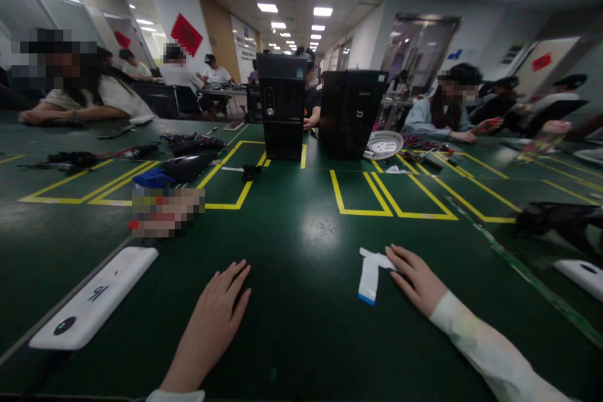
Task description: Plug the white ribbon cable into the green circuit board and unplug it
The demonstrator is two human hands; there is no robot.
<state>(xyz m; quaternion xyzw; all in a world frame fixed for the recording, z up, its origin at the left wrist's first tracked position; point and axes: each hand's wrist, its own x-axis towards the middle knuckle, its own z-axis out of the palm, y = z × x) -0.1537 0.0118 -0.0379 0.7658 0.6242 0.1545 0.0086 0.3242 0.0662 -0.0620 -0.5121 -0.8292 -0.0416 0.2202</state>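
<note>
My left hand [213, 311] rests palm down on the dark green table [301, 326], fingers stretched out and holding nothing. To the right, my right hand [418, 276] also lies flat with its fingers extended. Its fingertips meet the right end of a white flat ribbon cable [370, 277], which is bent into an angle and has a blue tip at its lower end. Whether the fingers press on the cable or only touch it, I cannot tell.
Two black computer towers [284, 107] stand upright ahead. A white plastic basket [385, 144] is beside the right one. Yellow tape outlines [365, 211] mark the table. A white device [97, 298] lies at left, near a blue-and-black item [179, 171]. Co-workers sit around.
</note>
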